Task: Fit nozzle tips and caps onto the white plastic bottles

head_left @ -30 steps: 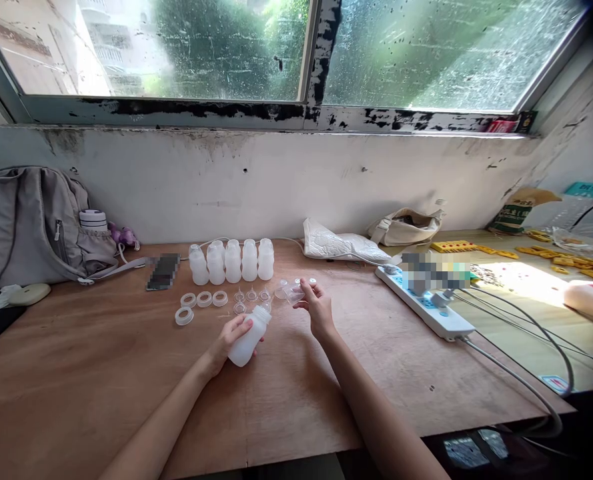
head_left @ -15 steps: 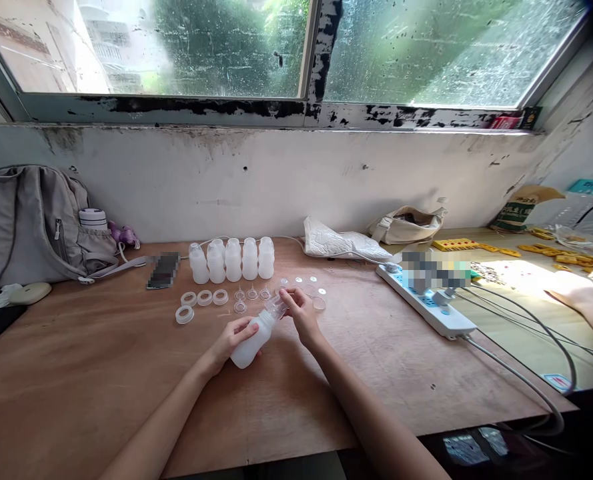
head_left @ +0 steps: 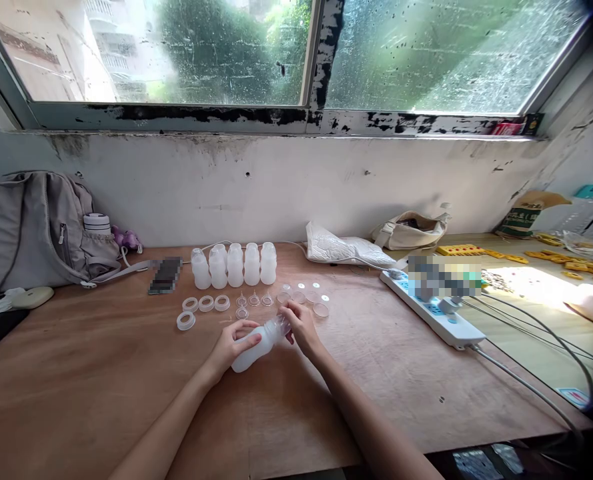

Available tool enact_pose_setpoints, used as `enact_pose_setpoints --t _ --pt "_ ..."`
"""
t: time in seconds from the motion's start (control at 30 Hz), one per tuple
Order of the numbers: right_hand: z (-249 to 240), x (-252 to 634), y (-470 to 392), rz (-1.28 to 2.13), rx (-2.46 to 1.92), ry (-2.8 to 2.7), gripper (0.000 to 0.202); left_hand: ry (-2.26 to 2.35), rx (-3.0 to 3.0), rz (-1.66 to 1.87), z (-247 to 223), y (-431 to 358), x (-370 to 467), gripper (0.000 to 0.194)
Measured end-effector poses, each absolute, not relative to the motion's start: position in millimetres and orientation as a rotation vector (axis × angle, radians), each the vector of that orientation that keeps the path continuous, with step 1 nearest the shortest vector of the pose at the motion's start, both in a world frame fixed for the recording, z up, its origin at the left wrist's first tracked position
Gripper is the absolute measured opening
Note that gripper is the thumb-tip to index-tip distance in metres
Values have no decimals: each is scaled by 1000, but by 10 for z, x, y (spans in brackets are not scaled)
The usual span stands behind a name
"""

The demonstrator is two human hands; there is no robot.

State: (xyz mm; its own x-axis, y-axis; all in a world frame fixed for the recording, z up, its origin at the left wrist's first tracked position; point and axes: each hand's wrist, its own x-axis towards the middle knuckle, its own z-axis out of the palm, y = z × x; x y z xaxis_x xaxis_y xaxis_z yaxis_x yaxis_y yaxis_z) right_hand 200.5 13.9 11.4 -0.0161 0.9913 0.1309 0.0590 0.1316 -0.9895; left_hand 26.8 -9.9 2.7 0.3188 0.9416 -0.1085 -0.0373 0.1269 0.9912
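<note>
A bare wooden worktop [head_left: 101, 400] sits below a window [head_left: 236, 53], with a grey backpack [head_left: 36, 227] at its far left corner and a white power strip [head_left: 426, 311] along its right edge. My left hand [head_left: 227, 347] is wrapped around a frosted bottle [head_left: 249, 358], which leans over toward the right, in front of the worktop's middle. With my right hand [head_left: 300, 324] I pinch a clear cap [head_left: 277, 326] at the bottle's neck. Toward the far edge stand more bottles [head_left: 235, 267]; nearer lie white rings [head_left: 206, 304] and clear teats [head_left: 254, 301].
</note>
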Motion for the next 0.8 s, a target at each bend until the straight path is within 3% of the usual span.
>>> enact_pose_setpoints --t 0.3,0.6,0.8 --pt "20 1993 147 1241 -1222 -1471 16 1083 1236 1177 56 -76 217 21" --pt "-61 1889 86 1610 -929 -1360 22 952 724 1387 5 -59 183 22" --pt "-34 1871 69 1605 -897 -1356 19 954 893 1329 102 -107 212 22"
